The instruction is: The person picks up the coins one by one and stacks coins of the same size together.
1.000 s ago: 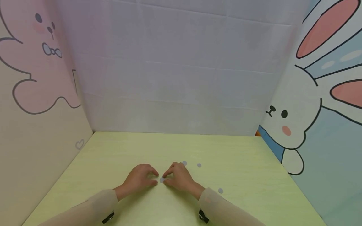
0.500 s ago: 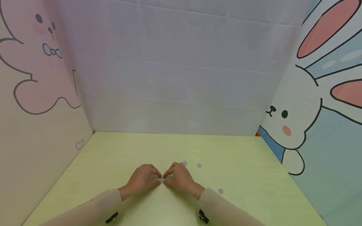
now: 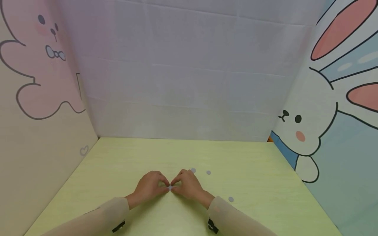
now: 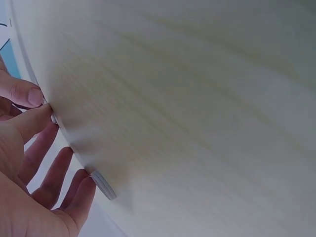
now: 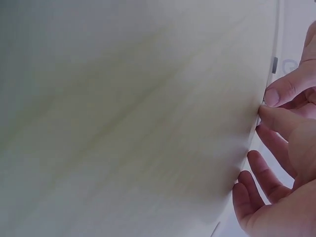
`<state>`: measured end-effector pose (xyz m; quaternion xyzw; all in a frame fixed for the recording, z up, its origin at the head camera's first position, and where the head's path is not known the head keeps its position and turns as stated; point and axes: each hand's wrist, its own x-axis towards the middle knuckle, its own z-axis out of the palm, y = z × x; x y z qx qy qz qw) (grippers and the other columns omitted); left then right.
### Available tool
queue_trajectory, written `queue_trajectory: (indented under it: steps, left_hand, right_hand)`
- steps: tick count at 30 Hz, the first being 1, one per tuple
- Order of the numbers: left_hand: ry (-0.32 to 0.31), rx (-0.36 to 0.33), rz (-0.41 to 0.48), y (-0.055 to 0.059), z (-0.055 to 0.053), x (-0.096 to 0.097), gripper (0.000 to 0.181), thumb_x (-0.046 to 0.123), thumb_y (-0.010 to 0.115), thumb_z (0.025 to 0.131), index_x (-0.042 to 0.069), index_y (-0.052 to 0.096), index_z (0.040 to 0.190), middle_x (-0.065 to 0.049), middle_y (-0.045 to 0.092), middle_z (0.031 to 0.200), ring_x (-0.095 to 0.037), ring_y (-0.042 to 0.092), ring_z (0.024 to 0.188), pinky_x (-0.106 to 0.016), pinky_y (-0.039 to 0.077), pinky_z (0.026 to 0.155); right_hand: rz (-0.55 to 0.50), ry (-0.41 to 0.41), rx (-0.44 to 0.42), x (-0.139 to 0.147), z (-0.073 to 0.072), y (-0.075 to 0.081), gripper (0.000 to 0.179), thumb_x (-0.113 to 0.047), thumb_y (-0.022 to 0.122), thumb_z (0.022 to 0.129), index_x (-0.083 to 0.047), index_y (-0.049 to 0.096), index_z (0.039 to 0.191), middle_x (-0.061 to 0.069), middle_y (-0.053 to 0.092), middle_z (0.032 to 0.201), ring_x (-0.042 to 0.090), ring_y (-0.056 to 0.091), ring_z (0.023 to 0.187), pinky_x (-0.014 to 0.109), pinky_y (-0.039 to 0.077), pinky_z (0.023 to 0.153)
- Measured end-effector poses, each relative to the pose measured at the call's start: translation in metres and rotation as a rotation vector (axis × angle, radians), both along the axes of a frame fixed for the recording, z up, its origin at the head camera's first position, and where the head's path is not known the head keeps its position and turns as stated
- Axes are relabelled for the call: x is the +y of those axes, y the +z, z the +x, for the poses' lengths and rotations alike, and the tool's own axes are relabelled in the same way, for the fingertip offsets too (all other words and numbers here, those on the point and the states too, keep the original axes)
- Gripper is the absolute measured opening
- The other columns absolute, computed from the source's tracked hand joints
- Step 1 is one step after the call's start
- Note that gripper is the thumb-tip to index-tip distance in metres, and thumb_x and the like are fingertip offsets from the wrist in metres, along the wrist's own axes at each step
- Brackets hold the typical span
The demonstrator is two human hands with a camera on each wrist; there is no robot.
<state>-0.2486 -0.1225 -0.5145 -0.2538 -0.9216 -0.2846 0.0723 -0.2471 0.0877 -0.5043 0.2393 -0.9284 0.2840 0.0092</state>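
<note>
A small flat grey disc (image 3: pixel 170 188) lies on the pale yellow table between the two hands, mostly covered by fingertips. From the left, the left hand (image 3: pixel 151 186) pinches its edge between thumb and forefinger. On the opposite side, the right hand (image 3: pixel 187 186) grips it the same way, and the tips of both hands nearly meet. A sliver of this disc (image 4: pixel 54 118) shows behind the thumbs in the left wrist view. In the right wrist view the fingers of the right hand (image 5: pixel 281 182) hide nearly all of it.
More grey discs lie on the table (image 3: pixel 147 150): one disc (image 3: pixel 193 170) just behind the right hand, another disc (image 3: pixel 208 172) farther right, and a third disc (image 3: pixel 231 199) beside the right sleeve. A white cloth wall (image 3: pixel 189 82) closes the back; printed sheets stand at both sides.
The left hand has moved right until its thumb and forefinger reached the disc. The right hand has stayed at the disc, and the other discs have not moved.
</note>
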Motion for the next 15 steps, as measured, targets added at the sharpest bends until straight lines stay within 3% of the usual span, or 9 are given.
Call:
queue_trajectory:
  steps: [9,15]
  left_hand:
    - [0.012,-0.004,-0.003,0.002,0.001,0.001,0.009,0.024,0.093,0.083,0.023,0.084,0.084,0.011,0.075,0.092,-0.017,0.067,0.092,-0.042,0.056,0.083]
    - [0.023,-0.034,-0.007,0.003,0.002,0.002,0.009,0.026,0.092,0.084,0.025,0.084,0.085,0.012,0.073,0.092,-0.015,0.064,0.091,-0.04,0.055,0.081]
  right_hand:
    - [-0.015,0.029,-0.052,0.023,-0.007,0.017,0.022,-0.015,0.083,0.092,-0.01,0.083,0.113,0.004,0.069,0.11,0.026,0.065,0.106,0.039,0.055,0.091]
    - [-0.048,0.014,-0.025,0.053,-0.021,0.028,0.026,-0.011,0.081,0.093,-0.005,0.08,0.118,0.014,0.068,0.115,0.035,0.064,0.106,0.047,0.054,0.088]
